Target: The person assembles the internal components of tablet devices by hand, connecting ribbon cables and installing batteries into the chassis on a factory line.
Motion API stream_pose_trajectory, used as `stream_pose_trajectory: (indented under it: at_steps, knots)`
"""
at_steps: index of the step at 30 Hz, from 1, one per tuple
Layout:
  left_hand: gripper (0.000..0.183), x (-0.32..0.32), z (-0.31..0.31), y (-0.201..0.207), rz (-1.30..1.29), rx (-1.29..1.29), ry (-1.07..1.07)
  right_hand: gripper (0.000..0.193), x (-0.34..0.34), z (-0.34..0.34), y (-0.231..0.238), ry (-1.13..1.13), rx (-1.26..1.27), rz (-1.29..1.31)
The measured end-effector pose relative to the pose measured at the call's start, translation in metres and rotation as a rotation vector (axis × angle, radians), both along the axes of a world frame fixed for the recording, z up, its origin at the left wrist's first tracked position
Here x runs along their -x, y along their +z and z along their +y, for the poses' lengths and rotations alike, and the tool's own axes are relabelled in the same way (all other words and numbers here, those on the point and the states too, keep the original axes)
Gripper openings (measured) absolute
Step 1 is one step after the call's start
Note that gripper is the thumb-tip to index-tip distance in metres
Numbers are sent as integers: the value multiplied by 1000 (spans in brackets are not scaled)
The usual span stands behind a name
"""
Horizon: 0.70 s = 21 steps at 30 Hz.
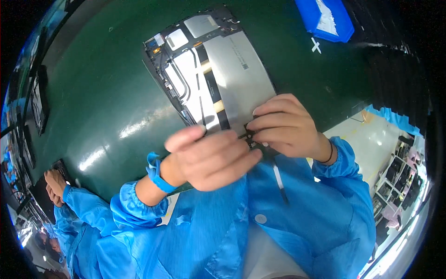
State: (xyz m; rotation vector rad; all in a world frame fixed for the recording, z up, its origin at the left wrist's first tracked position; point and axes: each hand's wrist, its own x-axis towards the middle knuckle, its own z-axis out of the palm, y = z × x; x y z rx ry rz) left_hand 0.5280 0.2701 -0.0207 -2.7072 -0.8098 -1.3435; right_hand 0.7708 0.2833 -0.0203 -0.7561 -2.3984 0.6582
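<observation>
An opened tablet (241,69) lies on the green table, its inside facing up. It shows a large silver battery, a bright metal plate, dark flat cables and a black frame with small parts. My right hand (290,128) grips the tablet's near right corner, fingers curled together over the edge by the battery. My left hand (209,158), with a blue wrist strap (159,174), hovers over or touches the near left edge; motion blurs its fingers. A thin strip (278,179), white turning dark, shows below the near edge against my blue coat.
On the green table (125,93), a blue bin (327,21) with white material stands at the far right, white crossed tape (316,45) beside it. A co-worker's hands (55,186) are at the left. A white rack (395,181) stands beyond the table at right.
</observation>
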Motion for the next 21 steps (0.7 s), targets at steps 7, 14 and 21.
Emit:
stream_pose_trajectory:
  at_steps: [7, 14, 21]
  knots:
    - [26, -12, -13, 0, -14, -62, 16, 22, 9, -1, -4, -107, 22, 154]
    - [27, -19, -16, 0, 118, -110, 125, 30, 2, 1, -7, -99, 51, 196]
    - [23, -21, -9, -5, 181, -245, 60, 25, -3, 1, 5, -225, 204, 153]
